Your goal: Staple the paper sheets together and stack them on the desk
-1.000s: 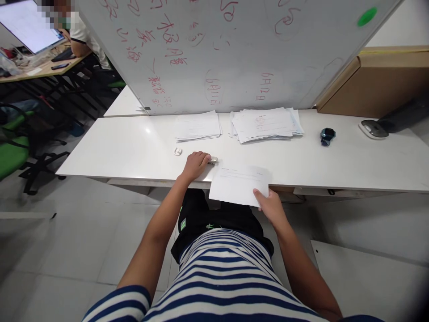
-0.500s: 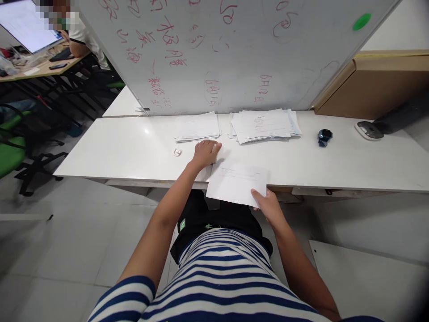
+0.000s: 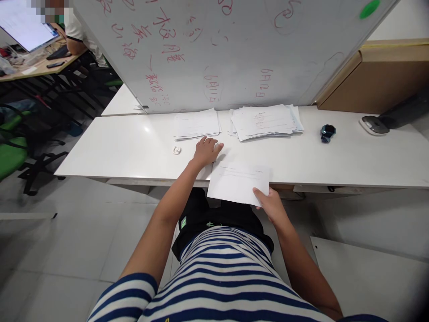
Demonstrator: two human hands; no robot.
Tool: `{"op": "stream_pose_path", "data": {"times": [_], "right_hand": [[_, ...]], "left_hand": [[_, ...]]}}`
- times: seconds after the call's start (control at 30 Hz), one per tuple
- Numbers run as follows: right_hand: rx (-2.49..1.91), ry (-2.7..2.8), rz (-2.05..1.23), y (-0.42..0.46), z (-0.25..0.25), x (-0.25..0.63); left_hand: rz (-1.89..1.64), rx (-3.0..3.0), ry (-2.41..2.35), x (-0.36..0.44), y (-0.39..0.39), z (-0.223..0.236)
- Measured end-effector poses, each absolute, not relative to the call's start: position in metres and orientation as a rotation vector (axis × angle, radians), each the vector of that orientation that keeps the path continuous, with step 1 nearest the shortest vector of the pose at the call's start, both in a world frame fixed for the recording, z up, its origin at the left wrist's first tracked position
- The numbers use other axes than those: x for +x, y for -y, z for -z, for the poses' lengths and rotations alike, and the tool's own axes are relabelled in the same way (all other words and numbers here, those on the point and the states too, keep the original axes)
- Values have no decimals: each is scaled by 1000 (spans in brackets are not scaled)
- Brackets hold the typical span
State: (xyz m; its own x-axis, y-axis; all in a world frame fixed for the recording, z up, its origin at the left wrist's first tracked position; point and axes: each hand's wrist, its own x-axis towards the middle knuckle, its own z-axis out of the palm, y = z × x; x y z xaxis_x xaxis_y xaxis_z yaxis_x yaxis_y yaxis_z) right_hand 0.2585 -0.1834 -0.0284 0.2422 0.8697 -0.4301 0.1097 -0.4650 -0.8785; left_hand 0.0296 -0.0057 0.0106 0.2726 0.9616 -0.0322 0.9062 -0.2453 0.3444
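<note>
My right hand [image 3: 273, 206] pinches the lower right corner of a white sheet of paper [image 3: 238, 182], thumb on top. The paper carries a few faint printed lines and overhangs the table's front edge. My left hand [image 3: 206, 152] is over the table just left of the paper's upper edge, palm down, with thumb and fingers apart. Its fingertips are close to the front edge of the left paper stack [image 3: 196, 124]. What lies under the left palm is hidden. A small white ring-shaped thing [image 3: 177, 150] lies left of that hand.
A larger, uneven paper stack [image 3: 264, 123] lies to the right on the white table [image 3: 134, 152]. Farther right are a dark watch [image 3: 327, 133], a grey-and-white mouse [image 3: 374, 125] and a cardboard box [image 3: 385, 80]. A whiteboard [image 3: 241, 53] stands behind. Another person sits at the far left desk.
My left hand has moved forward and slightly right, and its fingers have spread. The small pale object seen at its fingertips earlier is now hidden. My right hand still holds the paper.
</note>
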Motion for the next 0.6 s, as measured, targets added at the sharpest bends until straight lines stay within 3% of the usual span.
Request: {"op": "stream_pose_path", "data": {"times": [0.6], "right_hand": [[-1764,923,-1276,184,29,258]], "left_hand": [[-252,2264,-1675,29,4,-7]]}}
